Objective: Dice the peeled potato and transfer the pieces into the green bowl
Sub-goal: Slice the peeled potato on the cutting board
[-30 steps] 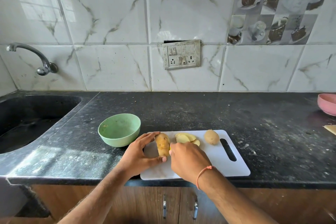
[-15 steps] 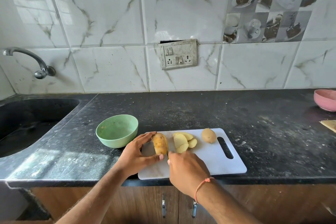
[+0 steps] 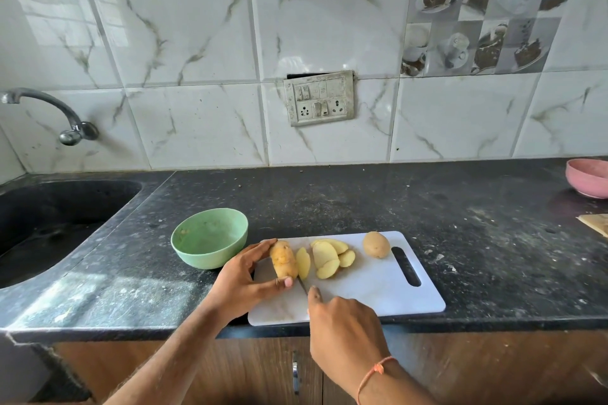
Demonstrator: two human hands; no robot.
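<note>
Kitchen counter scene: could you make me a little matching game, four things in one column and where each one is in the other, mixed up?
Things:
1. green bowl
2. whole potato
3. pink bowl
4. tap

Places:
A. far right edge of the counter
B. on the wall above the sink
C. on the counter, left of the cutting board
D. on the board beside its handle slot

Pairs: 1-C, 2-D, 3-A, 4-B
</note>
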